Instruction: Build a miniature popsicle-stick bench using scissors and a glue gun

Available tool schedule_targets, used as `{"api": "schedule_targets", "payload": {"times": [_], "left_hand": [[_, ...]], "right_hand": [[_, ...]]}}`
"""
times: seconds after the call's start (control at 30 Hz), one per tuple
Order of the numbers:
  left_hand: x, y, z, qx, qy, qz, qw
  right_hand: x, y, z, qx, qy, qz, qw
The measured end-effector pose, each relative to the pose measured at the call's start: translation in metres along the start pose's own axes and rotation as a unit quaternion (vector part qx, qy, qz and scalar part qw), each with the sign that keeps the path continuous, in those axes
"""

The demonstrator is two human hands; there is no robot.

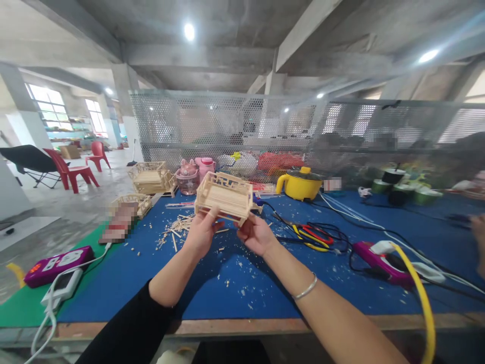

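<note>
While both hands are up over the blue worktop [235, 283], they carry a small stick-built wooden model [224, 197], bench- or bed-shaped, held clear of the surface. Left hand [202, 231]: grip closed on the model's near left edge, thumb on top, fingers under. Right hand [256, 233]: palm up under the near right corner, fingers curled loosely round it, so closed on it too. Silver bangle [307, 288] on the right wrist, black sleeve [132, 331] on the left arm.

Wood offcuts and chips [178, 227] lie on the worktop just below and left of the model. Two more stick models [151, 178] sit further back left. Yellow pot [301, 183] behind right, red/yellow-handled pliers [312, 235] and cables right of the hands, purple power strip [56, 264] at far left.
</note>
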State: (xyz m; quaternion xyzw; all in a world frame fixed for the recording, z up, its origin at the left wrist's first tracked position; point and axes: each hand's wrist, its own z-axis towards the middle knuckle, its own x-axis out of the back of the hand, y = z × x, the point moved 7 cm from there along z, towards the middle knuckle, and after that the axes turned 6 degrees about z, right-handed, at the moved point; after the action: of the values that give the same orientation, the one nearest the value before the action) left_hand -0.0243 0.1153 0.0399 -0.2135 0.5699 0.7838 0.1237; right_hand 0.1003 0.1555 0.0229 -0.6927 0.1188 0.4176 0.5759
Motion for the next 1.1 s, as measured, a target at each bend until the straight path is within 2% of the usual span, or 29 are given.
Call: {"api": "schedule_targets", "payload": {"times": [0.13,0.2,0.33,0.4,0.5,0.6,0.67,0.73,0.77,0.8,0.9,0.97,1.03,1.1], "left_hand": [[-0.016,0.007,-0.008,-0.071,-0.084,0.118,0.987],[-0.015,0.006,-0.009,-0.075,-0.084,0.140,0.984],[0.006,-0.005,-0.001,-0.022,-0.009,0.111,0.994],[0.020,-0.009,0.007,0.008,0.025,0.147,0.989],[0.043,-0.002,0.017,0.029,0.094,0.201,0.975],[0.056,0.013,0.018,0.011,0.157,0.158,0.975],[0.049,0.025,0.014,-0.050,0.151,0.131,0.978],[0.032,0.029,0.009,-0.097,0.102,0.129,0.982],[0.023,0.024,0.006,-0.092,0.074,0.131,0.984],[0.016,0.016,0.003,-0.063,0.059,0.128,0.988],[0.010,-0.016,-0.005,0.093,0.087,0.084,0.988],[0.004,-0.034,-0.011,0.190,0.065,0.036,0.979],[-0.004,-0.042,-0.013,0.233,0.017,-0.018,0.972],[-0.003,-0.043,-0.012,0.223,0.021,-0.059,0.973]], "right_hand": [[0.008,-0.011,0.002,0.026,0.009,0.014,1.000],[0.010,-0.017,0.002,0.030,0.006,0.001,1.000],[0.014,-0.032,0.001,0.042,0.007,-0.023,0.999],[0.017,-0.038,0.001,0.048,0.016,-0.026,0.998],[0.019,-0.043,0.001,0.050,0.021,-0.023,0.998],[0.020,-0.043,0.001,0.047,0.030,-0.017,0.998],[0.020,-0.041,0.002,0.046,0.037,-0.027,0.998],[0.021,-0.039,0.003,0.051,0.043,-0.051,0.996],[0.021,-0.037,0.004,0.055,0.045,-0.062,0.996],[0.021,-0.036,0.005,0.061,0.048,-0.072,0.994],[0.021,-0.032,0.006,0.087,0.055,-0.093,0.990],[0.018,-0.028,0.006,0.098,0.053,-0.103,0.988],[0.014,-0.020,0.006,0.100,0.042,-0.114,0.988],[0.009,-0.013,0.006,0.098,0.028,-0.118,0.988]]}}
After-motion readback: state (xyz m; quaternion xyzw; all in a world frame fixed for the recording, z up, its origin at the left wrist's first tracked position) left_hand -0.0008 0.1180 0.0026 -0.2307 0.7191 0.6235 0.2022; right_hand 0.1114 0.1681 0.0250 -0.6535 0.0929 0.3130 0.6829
